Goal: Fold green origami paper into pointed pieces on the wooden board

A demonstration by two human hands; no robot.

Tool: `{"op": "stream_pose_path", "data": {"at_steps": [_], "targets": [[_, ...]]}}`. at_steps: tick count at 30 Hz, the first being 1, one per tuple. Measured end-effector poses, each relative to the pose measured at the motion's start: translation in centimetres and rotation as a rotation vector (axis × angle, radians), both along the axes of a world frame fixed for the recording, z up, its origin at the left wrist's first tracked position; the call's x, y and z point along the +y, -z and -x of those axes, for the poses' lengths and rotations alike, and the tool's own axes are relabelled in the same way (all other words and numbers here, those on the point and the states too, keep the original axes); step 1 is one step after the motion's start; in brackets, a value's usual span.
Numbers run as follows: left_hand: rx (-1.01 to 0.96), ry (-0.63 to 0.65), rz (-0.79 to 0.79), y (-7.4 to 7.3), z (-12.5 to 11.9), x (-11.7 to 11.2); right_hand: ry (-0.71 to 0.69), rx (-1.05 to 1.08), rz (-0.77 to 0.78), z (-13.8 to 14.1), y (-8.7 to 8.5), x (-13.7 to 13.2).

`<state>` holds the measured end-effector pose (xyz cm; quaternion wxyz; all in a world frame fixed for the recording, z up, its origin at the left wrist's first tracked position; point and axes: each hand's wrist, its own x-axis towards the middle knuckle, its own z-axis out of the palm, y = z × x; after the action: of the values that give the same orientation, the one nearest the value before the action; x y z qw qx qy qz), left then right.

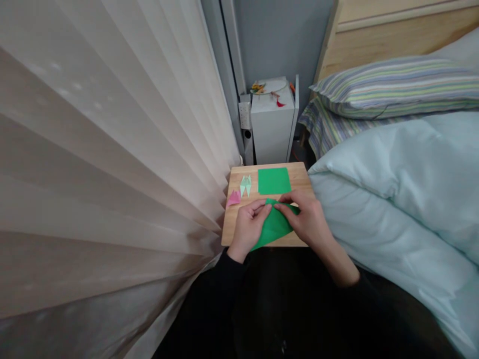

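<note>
A: Paper first: the folded green sheet (275, 224) is lying at the near edge of the wooden board (299, 174), overhanging it.

B: Left hand (249, 227) and right hand (307, 219) are both pinching its far corner.

A: Layers could be slipping, skewing the crease.

B: Or it's nudging the flat green square (274, 180), the pale folded piece (245, 185) and the pink one (234, 198).

Green folded paper (275, 227), creased triangular, flat on small wooden board
</note>
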<state>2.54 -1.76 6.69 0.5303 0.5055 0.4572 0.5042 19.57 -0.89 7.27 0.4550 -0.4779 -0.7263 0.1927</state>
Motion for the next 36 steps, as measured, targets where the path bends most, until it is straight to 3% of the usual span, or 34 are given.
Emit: {"op": "stream_pose_path", "data": {"at_steps": [7, 12, 15, 23, 36], "targets": [[-0.029, -0.024, 0.087, 2.1, -0.3, -1.1, -0.007, -0.143, -0.185, -0.8, 2.5, -2.3], [-0.071, -0.017, 0.091, 3.0, -0.6, -0.8, 0.004, -0.252, -0.26, -0.7, 3.3, -2.5], [-0.06, 0.012, 0.066, 2.9, -0.9, -0.8, -0.017, -0.137, -0.196, -0.3, 3.0, -2.2], [0.004, 0.034, 0.072, 2.7, -1.0, -1.8, -0.032, 0.172, 0.186, -0.3, 1.5, -2.1], [0.06, 0.041, 0.073, 2.6, -1.2, -1.9, 0.019, 0.119, 0.239, -0.2, 1.2, -2.4]]}}
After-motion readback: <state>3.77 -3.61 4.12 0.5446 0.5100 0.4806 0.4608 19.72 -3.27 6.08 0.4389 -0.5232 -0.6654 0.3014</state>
